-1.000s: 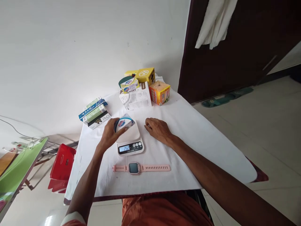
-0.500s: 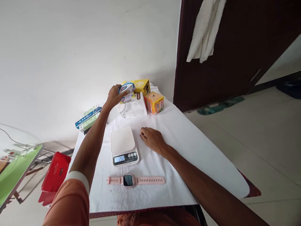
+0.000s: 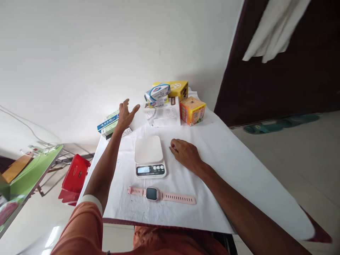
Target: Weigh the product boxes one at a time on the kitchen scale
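Observation:
My left hand (image 3: 125, 114) hovers open with fingers spread above the stacked toothpaste boxes (image 3: 108, 124) at the table's far left, holding nothing. The white and blue soap box (image 3: 158, 92) lies on top of the pile of boxes at the back. My right hand (image 3: 185, 154) rests on the white cloth just right of the small kitchen scale (image 3: 149, 157), fingers curled, with nothing visible in them. The scale's plate is bare and its display is lit. A pink smartwatch (image 3: 160, 194) lies flat in front of the scale.
At the back stand a yellow box (image 3: 177, 88), a white printed carton (image 3: 164, 115) and an orange box (image 3: 192, 111). The table (image 3: 239, 170) is covered by a white cloth. A red stool (image 3: 75, 175) and a green table (image 3: 29, 175) are on the left; slippers (image 3: 268, 124) lie by the dark door.
My left hand lifted the soap box off the scale, set it on the pile at the back, let go and drew back left, open. My right hand stayed put.

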The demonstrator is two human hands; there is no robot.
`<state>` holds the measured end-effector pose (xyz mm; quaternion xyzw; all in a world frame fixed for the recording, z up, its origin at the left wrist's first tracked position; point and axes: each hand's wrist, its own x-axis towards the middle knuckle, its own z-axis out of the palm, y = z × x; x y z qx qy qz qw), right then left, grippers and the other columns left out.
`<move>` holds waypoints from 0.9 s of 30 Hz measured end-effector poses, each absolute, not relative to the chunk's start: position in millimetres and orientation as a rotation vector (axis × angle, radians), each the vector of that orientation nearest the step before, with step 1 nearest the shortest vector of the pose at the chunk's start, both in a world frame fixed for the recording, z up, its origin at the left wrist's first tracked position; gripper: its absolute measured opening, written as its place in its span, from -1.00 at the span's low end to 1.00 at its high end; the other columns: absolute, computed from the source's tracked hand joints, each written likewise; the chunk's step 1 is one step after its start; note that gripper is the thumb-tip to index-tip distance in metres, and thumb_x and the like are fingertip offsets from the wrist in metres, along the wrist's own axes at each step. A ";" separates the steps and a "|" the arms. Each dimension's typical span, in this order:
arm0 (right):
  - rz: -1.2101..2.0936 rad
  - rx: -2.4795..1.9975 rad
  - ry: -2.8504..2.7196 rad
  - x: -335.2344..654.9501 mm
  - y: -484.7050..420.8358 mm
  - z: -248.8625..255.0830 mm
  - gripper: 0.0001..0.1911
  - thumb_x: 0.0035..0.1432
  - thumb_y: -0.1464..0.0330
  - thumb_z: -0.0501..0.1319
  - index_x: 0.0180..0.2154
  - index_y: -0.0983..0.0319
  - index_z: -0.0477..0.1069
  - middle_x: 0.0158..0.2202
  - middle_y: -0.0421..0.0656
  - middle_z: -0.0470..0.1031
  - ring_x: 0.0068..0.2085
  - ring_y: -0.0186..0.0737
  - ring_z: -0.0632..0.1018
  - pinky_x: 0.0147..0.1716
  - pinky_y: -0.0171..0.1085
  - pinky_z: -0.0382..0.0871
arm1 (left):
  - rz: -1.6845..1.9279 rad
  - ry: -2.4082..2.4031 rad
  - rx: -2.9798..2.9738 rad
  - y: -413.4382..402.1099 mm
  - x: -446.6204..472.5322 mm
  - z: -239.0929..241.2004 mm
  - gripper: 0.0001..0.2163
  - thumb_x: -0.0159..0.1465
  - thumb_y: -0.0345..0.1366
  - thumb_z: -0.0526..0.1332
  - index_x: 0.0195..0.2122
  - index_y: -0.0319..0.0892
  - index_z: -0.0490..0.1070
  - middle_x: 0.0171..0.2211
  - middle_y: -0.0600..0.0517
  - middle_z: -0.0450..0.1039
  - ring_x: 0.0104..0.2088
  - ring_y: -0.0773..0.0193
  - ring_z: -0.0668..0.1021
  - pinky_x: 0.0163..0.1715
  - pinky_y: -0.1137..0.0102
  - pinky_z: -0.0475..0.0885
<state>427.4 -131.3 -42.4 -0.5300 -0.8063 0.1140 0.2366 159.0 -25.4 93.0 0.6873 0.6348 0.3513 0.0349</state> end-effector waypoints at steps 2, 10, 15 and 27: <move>0.304 -1.413 -2.190 427.5 -130.4 -47.2 -0.88 0.35 0.41 0.12 -0.28 0.18 0.38 -0.29 -0.12 0.59 -0.26 -0.16 0.55 -0.33 -0.24 0.17 | 0.933 2.230 1.972 -38.6 122.6 80.9 -0.32 0.33 0.04 0.27 0.36 -0.16 0.13 0.32 -0.33 0.19 0.34 -0.15 0.32 0.29 -0.01 0.24; 0.275 -1.325 -2.115 427.9 -126.9 -57.7 -0.87 0.30 0.38 0.12 -0.34 0.16 0.34 -0.38 -0.15 0.54 -0.36 -0.18 0.52 -0.38 -0.26 0.18 | 0.431 2.616 1.984 -76.3 27.6 32.5 -0.44 0.33 0.00 0.23 0.27 -0.16 0.28 0.29 -0.31 0.26 0.32 -0.22 0.30 0.29 -0.06 0.19; 0.268 -1.313 -2.120 428.1 -126.7 -58.2 -0.87 0.30 0.37 0.11 -0.35 0.16 0.34 -0.39 -0.15 0.55 -0.36 -0.18 0.53 -0.39 -0.26 0.20 | 0.414 2.564 2.184 -89.0 23.2 20.0 -0.42 0.37 0.04 0.16 0.31 -0.17 0.25 0.28 -0.32 0.28 0.29 -0.24 0.32 0.25 -0.06 0.20; 0.300 -1.341 -2.116 428.4 -127.0 -56.8 -0.90 0.27 0.36 0.13 -0.35 0.16 0.33 -0.37 -0.14 0.56 -0.35 -0.17 0.54 -0.39 -0.26 0.20 | 0.478 2.682 2.143 -94.5 32.9 20.3 -0.48 0.42 0.02 0.07 0.30 -0.16 0.30 0.27 -0.30 0.29 0.25 -0.19 0.34 0.18 0.01 0.27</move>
